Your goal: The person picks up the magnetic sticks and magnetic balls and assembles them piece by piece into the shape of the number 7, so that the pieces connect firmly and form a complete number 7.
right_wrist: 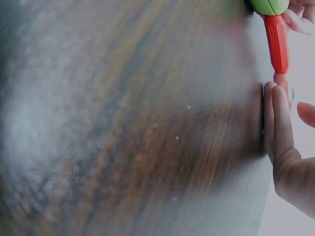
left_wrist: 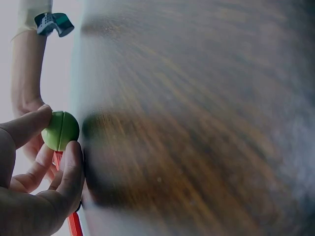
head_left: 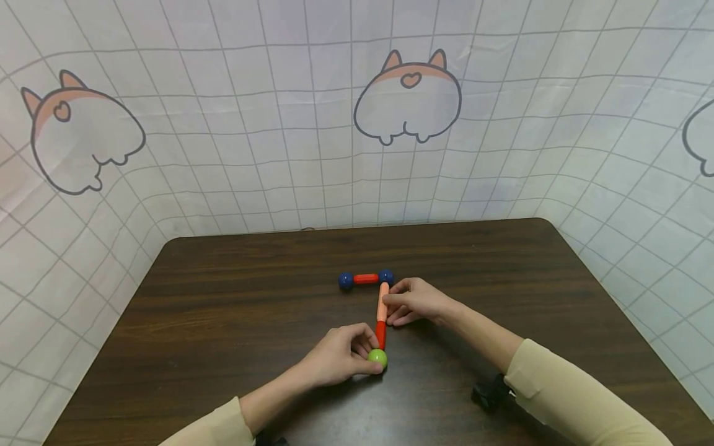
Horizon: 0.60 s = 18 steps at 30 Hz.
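Observation:
A lime-green ball [head_left: 377, 358] is pinched between the thumb and fingers of my left hand [head_left: 340, 356]. From the ball a short red rod [head_left: 380, 335] runs away from me, its far end meeting a longer salmon-orange rod [head_left: 382, 303]. My right hand [head_left: 418, 301] holds the orange rod from the right, thumb over it and other fingers low beside it. The orange rod's far end lies at or close to a dark blue ball [head_left: 385, 277]; contact is unclear. Another red rod [head_left: 365, 279] links that ball to a second blue ball [head_left: 346, 280].
All pieces lie on a dark wood-grain table [head_left: 234, 310]. A white grid-patterned curtain [head_left: 279, 155] with cartoon animals hangs behind and at both sides. A black device [head_left: 489, 393] sits at the right wrist, by the cream sleeve [head_left: 563, 390].

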Each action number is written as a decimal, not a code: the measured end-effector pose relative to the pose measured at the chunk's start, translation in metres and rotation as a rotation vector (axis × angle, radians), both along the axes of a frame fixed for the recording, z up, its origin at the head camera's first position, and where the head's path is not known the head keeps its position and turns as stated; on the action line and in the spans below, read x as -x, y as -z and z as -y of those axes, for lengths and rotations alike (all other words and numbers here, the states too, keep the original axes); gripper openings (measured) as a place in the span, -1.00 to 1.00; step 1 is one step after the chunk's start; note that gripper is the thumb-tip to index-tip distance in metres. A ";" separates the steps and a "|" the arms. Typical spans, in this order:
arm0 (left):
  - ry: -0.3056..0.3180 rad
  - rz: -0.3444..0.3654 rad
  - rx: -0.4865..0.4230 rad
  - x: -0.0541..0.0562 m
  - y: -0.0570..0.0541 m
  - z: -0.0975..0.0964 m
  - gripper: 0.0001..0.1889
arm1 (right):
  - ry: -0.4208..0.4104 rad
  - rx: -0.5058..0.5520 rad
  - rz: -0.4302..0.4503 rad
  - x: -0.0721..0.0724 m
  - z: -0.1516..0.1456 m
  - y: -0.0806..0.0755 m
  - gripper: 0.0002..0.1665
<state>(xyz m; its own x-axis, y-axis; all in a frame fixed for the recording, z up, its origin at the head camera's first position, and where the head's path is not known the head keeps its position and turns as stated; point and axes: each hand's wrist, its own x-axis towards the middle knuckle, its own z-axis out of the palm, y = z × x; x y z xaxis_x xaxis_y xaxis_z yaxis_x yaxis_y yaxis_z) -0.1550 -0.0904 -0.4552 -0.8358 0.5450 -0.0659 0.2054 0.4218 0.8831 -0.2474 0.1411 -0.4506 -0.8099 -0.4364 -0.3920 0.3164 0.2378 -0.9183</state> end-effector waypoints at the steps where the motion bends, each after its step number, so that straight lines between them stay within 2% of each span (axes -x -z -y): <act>1: 0.000 0.000 -0.001 0.000 0.000 0.000 -0.73 | -0.003 0.000 -0.001 0.000 0.000 0.000 -0.48; 11: 0.000 0.025 -0.040 -0.002 -0.003 -0.001 -0.70 | -0.001 -0.009 0.009 -0.002 -0.001 -0.002 -0.47; 18: -0.011 -0.005 -0.013 0.001 0.000 0.007 -0.70 | -0.002 -0.010 0.003 -0.003 -0.007 -0.002 -0.43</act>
